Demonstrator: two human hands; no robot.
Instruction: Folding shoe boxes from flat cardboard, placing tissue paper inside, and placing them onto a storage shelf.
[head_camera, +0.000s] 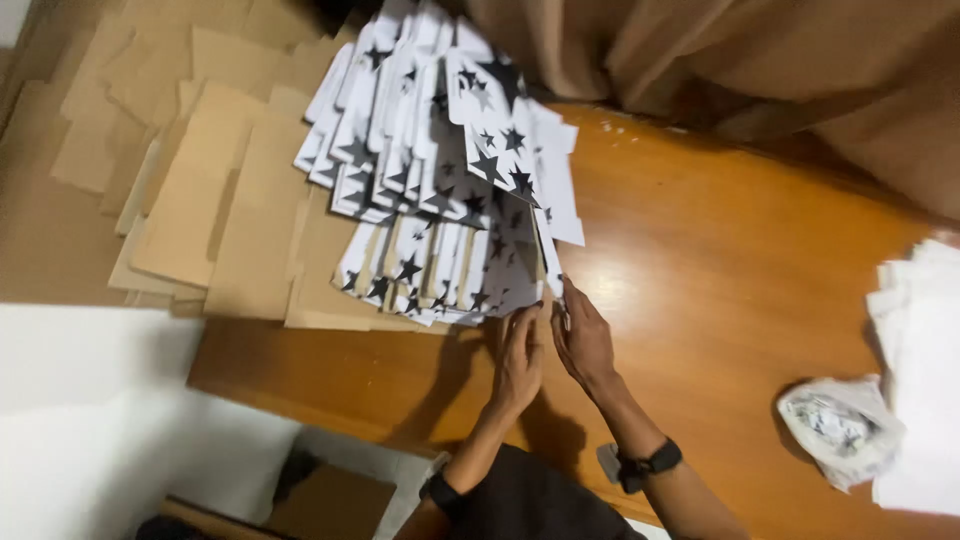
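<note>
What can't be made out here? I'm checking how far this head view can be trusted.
- Left hand fingertips: hidden under the star-printed sheets.
- Right hand grip: blurred, unclear.
- White paper stack: cut off by the right edge.
- Crumpled bag contents: too small.

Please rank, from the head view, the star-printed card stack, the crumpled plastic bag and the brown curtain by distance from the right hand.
From the right hand:
1. Star-printed card stack, touching its fingers, just above.
2. Crumpled plastic bag, lower right.
3. Brown curtain, top right.
</note>
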